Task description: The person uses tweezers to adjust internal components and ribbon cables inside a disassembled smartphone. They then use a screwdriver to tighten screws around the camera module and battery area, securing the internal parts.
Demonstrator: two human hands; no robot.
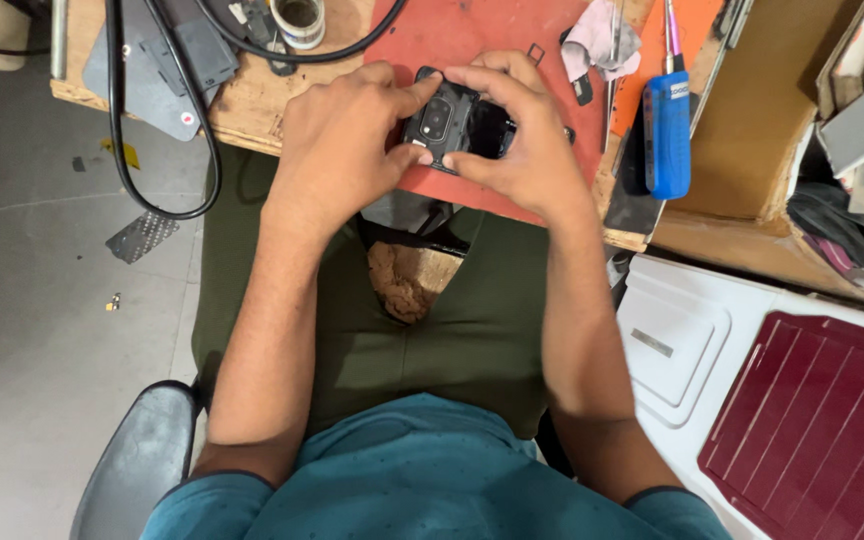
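Note:
A black phone [457, 125] with its camera side up lies on a red mat [472, 40] at the near edge of a wooden workbench. My left hand [337, 145] grips its left end, thumb and forefinger pinching the camera corner. My right hand [522, 135] covers its right end, fingers curled over the top edge. Both hands hold the phone just above the mat.
A blue-handled tool [667, 130] lies right of my hands on an orange mat. A black cable [127, 130] loops off the bench's left edge. A tape roll [299, 20], a grey cloth [597, 45], a cardboard box [762, 120] and a white and maroon case [802, 400] surround the spot.

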